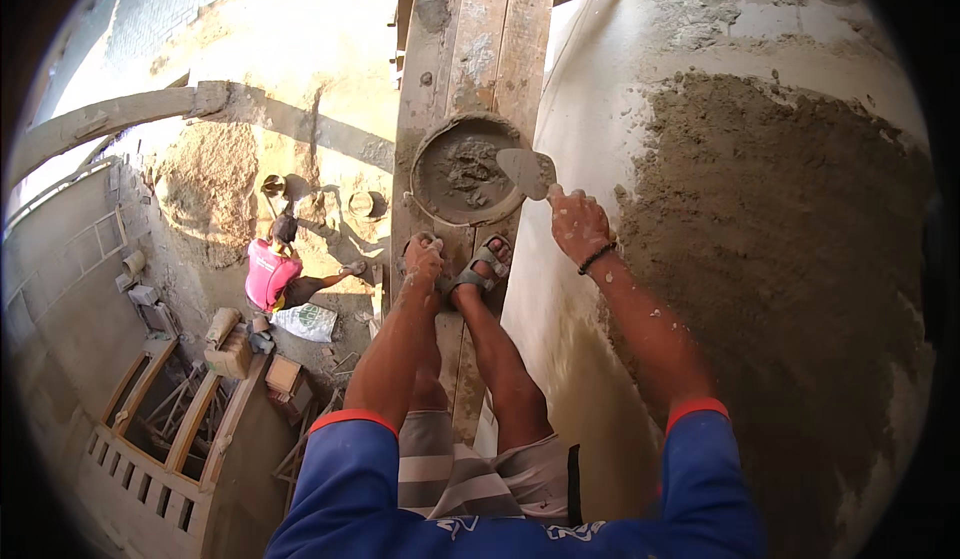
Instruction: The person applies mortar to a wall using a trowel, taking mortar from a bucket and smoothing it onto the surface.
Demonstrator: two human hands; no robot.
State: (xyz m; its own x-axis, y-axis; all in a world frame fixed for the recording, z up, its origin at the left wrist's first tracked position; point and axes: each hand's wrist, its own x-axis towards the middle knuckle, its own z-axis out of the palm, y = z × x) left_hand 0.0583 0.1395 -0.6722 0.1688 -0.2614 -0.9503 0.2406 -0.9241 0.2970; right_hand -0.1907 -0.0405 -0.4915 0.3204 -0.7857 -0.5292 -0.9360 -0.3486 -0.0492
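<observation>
In my right hand [580,225] is a pointing trowel [527,173], its flat blade smeared with grey mortar. The blade reaches over the right rim of a round mortar pan [417,174]. Wet grey mortar [468,171] lies lumpy inside that pan, which rests on wooden planks. My left hand [424,257] hangs just below the pan, in front of my left foot. Its fingers are curled in and no tool shows in them. Right of my right hand, a wall carries a broad rough patch of darker mortar [770,259].
I stand in sandals on a narrow, raised plank scaffold [475,29] beside the wall [590,109]. Far below on the left, a person in a pink shirt [272,271] is near a sand pile [208,189] and a bucket [367,204]. A wooden beam [110,119] crosses at upper left.
</observation>
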